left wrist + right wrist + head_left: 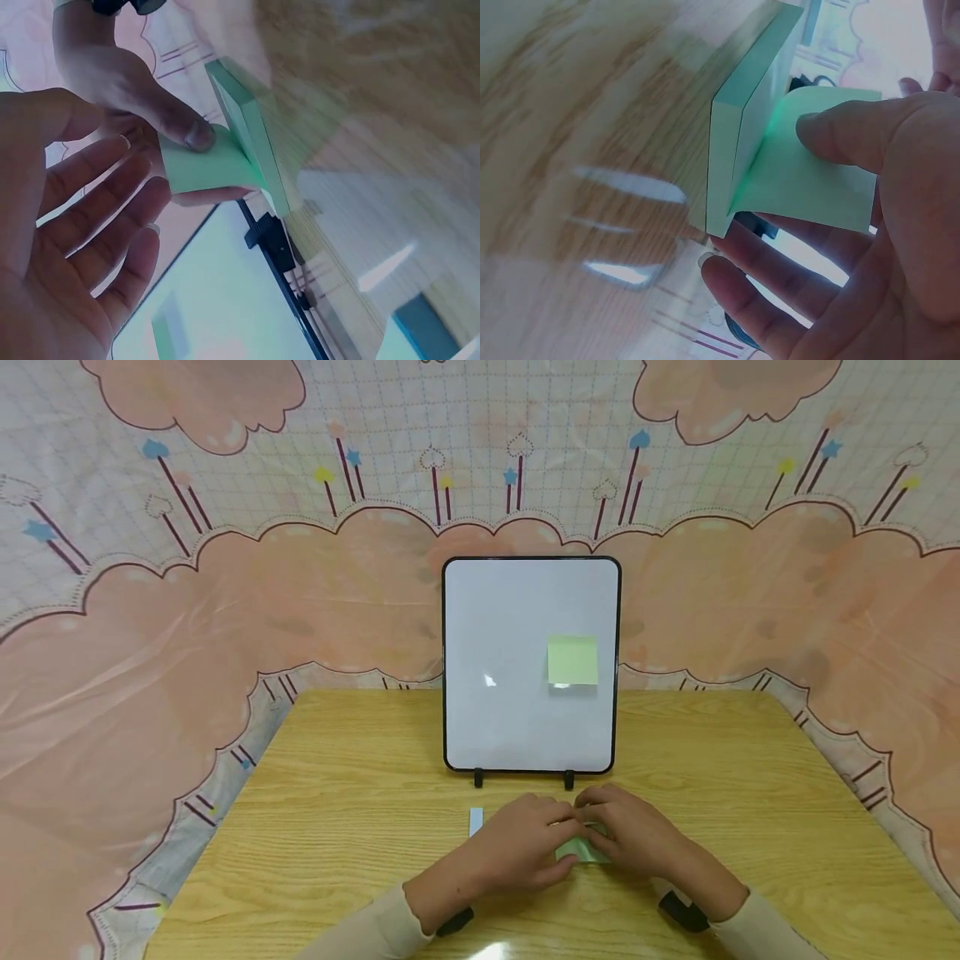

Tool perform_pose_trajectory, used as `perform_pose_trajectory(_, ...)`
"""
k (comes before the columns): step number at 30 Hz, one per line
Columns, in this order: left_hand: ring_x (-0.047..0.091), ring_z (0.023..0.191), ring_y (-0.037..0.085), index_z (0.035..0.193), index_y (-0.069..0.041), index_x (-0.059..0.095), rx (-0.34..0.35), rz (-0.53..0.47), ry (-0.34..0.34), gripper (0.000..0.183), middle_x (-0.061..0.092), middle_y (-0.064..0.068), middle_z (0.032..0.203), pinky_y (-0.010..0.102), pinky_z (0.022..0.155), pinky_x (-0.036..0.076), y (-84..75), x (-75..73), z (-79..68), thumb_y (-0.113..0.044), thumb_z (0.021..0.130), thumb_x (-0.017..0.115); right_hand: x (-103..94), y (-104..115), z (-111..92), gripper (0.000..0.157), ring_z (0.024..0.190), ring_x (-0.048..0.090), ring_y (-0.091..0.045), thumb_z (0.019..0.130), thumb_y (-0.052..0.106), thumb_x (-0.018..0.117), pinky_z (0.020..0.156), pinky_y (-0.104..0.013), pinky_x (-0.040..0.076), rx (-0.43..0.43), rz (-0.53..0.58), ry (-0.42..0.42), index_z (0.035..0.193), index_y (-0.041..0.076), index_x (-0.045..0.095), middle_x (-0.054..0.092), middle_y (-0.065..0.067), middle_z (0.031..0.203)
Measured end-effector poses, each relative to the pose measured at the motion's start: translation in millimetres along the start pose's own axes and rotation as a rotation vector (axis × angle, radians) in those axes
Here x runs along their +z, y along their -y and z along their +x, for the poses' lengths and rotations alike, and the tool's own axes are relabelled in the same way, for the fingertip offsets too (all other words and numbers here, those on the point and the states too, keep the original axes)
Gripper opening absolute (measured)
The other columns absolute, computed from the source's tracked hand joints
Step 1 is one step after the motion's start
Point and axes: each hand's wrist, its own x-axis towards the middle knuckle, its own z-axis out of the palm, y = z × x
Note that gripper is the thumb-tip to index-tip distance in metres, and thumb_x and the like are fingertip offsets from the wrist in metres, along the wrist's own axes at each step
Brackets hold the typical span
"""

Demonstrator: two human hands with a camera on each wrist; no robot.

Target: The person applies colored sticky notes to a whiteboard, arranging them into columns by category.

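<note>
A pad of pale green sticky notes (585, 853) sits on the table under my hands, largely covered by them in the head view. My right hand (633, 833) pinches the pad's top sheet (825, 187) between thumb and fingers. That sheet bends up from the pad, still joined along one edge. My left hand (525, 843) is close by on the left, its fingers loosely extended; in the left wrist view they hold nothing and stand apart from the sheet. Behind the hands, a whiteboard (517, 610) bears one green sticky note (572, 662) at its right.
The whiteboard stands upright on small black feet (478, 778) on the wooden table (337, 802). A pale blue-white block (476, 820) lies left of the pad, partly hidden by my left hand. A patterned cloth (337, 593) hangs behind the table.
</note>
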Motion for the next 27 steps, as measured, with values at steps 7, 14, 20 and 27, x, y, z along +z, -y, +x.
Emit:
perform_pose_trajectory(7, 0.065, 0.106, 0.007, 0.126, -0.022, 0.072, 0.019, 0.028, 0.021, 0.031, 0.067, -0.008, 0.125, 0.026, 0.085, 0.052, -8.1, 0.2, 0.2, -0.039, 0.101, 0.072, 0.7, -0.8, 0.0, 0.015, 0.113, 0.067, -0.022, 0.100, 0.022, 0.076, 0.093, -0.044, 0.058, 0.001, 0.002, -0.004, 0.114, 0.018, 0.082, 0.071, 0.002, 0.121)
perform_pose_trajectory(14, 0.065, 0.102, 0.004, 0.121, -0.023, 0.073, 0.038, 0.034, 0.052, 0.024, 0.068, -0.010, 0.118, 0.024, 0.085, 0.052, -14.0, 3.0, -1.3, -0.037, 0.102, 0.070, 2.9, -1.6, -1.0, 0.017, 0.115, 0.067, -0.024, 0.099, 0.016, 0.076, 0.095, -0.046, 0.058, -0.001, 0.003, -0.010, 0.115, 0.016, 0.082, 0.071, 0.001, 0.122)
perform_pose_trajectory(20, 0.066, 0.101, 0.004, 0.121, -0.023, 0.073, 0.048, 0.086, 0.098, 0.024, 0.070, -0.010, 0.120, 0.023, 0.083, 0.050, -16.3, 7.7, -2.2, -0.038, 0.103, 0.067, 4.9, -1.8, -2.4, 0.020, 0.113, 0.067, -0.023, 0.098, 0.012, 0.076, 0.093, -0.044, 0.059, -0.013, 0.001, -0.027, 0.118, 0.012, 0.081, 0.072, 0.000, 0.121)
perform_pose_trajectory(27, 0.066, 0.113, 0.008, 0.124, -0.023, 0.074, 0.018, 0.106, 0.174, 0.029, 0.069, -0.008, 0.128, 0.026, 0.089, 0.052, -16.8, 11.6, -3.6, -0.044, 0.104, 0.065, 5.2, -1.0, -2.6, 0.020, 0.112, 0.067, -0.023, 0.098, 0.011, 0.076, 0.093, -0.045, 0.059, -0.019, -0.012, -0.038, 0.117, 0.011, 0.081, 0.072, 0.000, 0.120)
